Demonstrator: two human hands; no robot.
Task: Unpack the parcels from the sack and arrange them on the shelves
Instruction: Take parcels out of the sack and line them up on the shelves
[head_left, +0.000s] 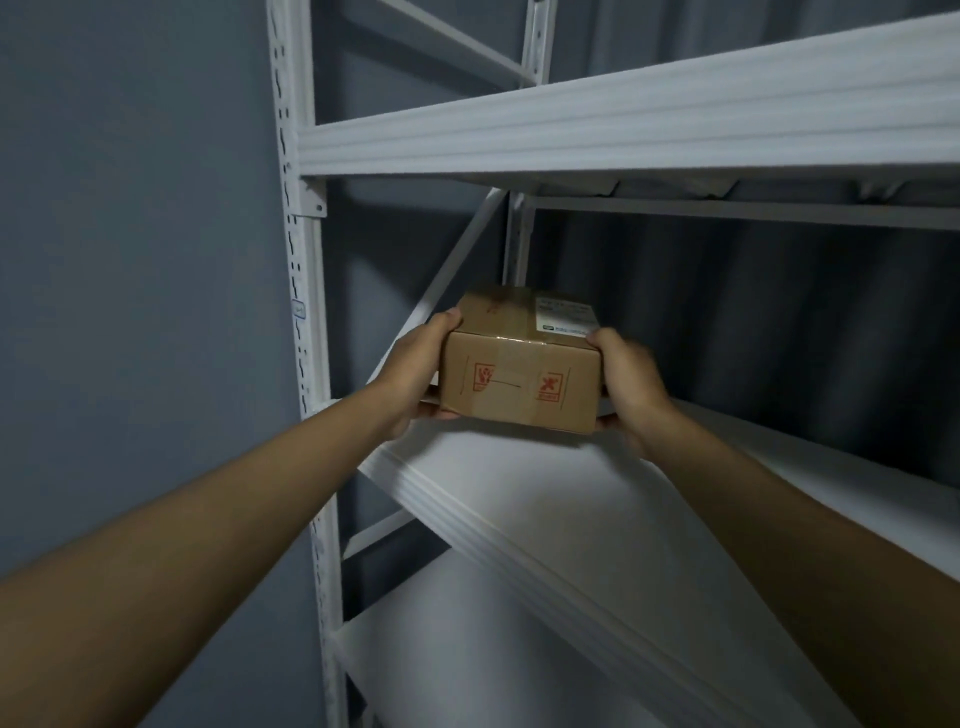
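A small brown cardboard parcel with red handling marks on its front and a white label on top is held between both hands. My left hand grips its left end, thumb on top and fingers underneath. My right hand grips its right end the same way. The parcel hovers just above the left front part of the middle white shelf. The sack is out of view.
The white metal rack has an upper shelf overhead and a lower shelf below. Its perforated front post stands just left of my left hand. A diagonal brace runs behind the parcel. Grey walls surround the rack.
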